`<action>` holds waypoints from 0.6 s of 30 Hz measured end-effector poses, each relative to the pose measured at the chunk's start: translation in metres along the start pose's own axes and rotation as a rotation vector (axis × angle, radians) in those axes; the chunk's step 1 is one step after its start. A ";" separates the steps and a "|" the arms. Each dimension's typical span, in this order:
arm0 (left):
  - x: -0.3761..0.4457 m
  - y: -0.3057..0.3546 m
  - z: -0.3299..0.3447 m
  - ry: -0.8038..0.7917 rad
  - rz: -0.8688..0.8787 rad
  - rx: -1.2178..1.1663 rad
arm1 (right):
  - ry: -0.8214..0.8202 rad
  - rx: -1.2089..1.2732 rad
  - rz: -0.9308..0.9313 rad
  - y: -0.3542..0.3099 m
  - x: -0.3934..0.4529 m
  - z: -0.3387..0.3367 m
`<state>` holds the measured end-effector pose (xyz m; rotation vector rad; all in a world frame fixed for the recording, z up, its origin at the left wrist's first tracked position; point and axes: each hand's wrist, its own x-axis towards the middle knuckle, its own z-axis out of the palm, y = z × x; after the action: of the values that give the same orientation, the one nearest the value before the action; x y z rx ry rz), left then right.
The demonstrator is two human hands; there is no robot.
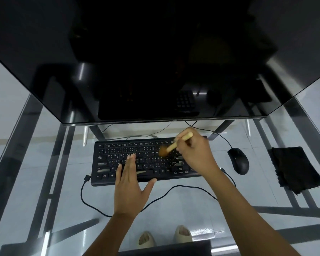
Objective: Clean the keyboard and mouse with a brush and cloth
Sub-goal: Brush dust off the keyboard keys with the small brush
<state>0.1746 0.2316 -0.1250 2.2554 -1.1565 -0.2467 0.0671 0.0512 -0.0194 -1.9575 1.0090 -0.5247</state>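
The right hand (194,154) grips the wooden brush (174,145) by its handle, bristles down on the right-centre keys of the keyboard (107,154), while the left hand (130,185) lies flat with straight fingers on the keyboard's lower left, seemingly steadying it. This looks like the brushing step, with only part of the keys covered. The mouse (238,160) lies right of the keyboard and the black cloth (294,169) farther right, both untouched, so the next move probably calls for sweeping the remaining rows.

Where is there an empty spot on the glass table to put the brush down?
Bare glass lies left of the keyboard, out to the table's edge, and in front of it on the left outside the cable loop. There is a narrow gap between mouse and cloth. The middle is crowded: both hands work over the keyboard with the brush.
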 end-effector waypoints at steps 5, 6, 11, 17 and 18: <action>0.000 -0.001 0.001 0.003 -0.002 0.013 | 0.026 -0.144 -0.055 0.008 0.003 0.002; 0.000 -0.001 0.002 0.002 -0.005 0.016 | 0.145 -0.121 -0.068 0.011 0.005 0.000; -0.003 -0.002 0.004 -0.019 0.023 0.090 | 0.030 -0.015 0.034 0.018 0.008 -0.001; 0.021 0.034 0.004 -0.049 0.087 0.104 | 0.229 0.040 0.069 0.029 0.013 -0.035; 0.029 0.042 0.004 -0.074 0.114 0.098 | 0.168 0.022 0.096 0.032 0.011 -0.037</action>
<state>0.1617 0.1884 -0.1018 2.2717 -1.3581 -0.2344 0.0342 0.0145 -0.0260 -1.8593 1.1901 -0.6514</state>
